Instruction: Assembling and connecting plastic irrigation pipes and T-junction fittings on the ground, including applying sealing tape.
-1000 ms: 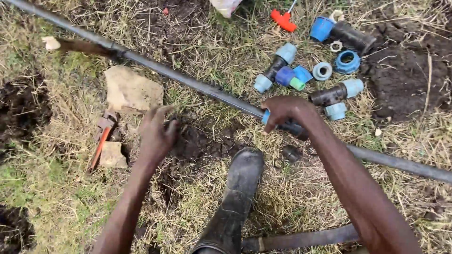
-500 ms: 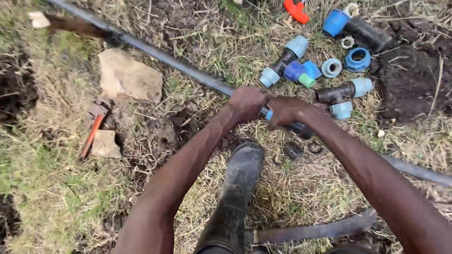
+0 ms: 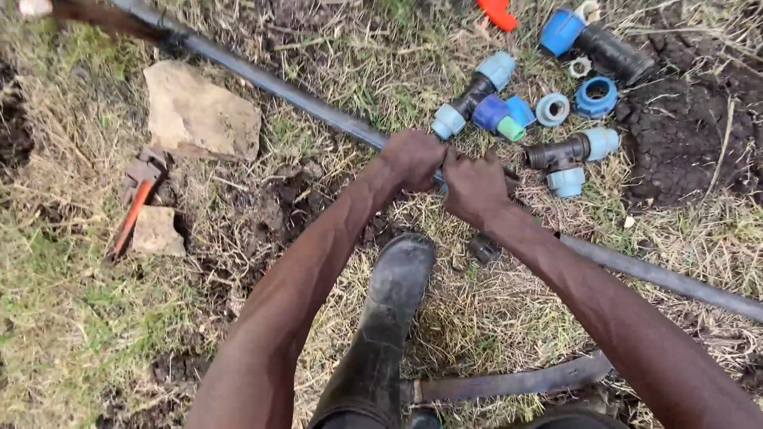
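Both hands now meet on the black pipe (image 3: pixel 302 99): left hand (image 3: pixel 413 159) and right hand (image 3: pixel 474 187) clamp it; blue-capped fittings (image 3: pixel 509 103) lie unattached nearby.

Outdoor plumbing worksite on rough ground.

Dry grass (image 3: pixel 63 318) and dug-up dark soil (image 3: pixel 683 135) underfoot; long dark pipe (image 3: pixel 286 91) running from 10 to 4 o'clock; blue-capped pipe fittings (image 3: pixel 556 119) strewn at 1 o'clock; orange-handled wrench (image 3: pixel 131 214) and flat stone (image 3: pixel 199 115) towards 10 o'clock; muddy rubber boot (image 3: pixel 389 318) at 6.
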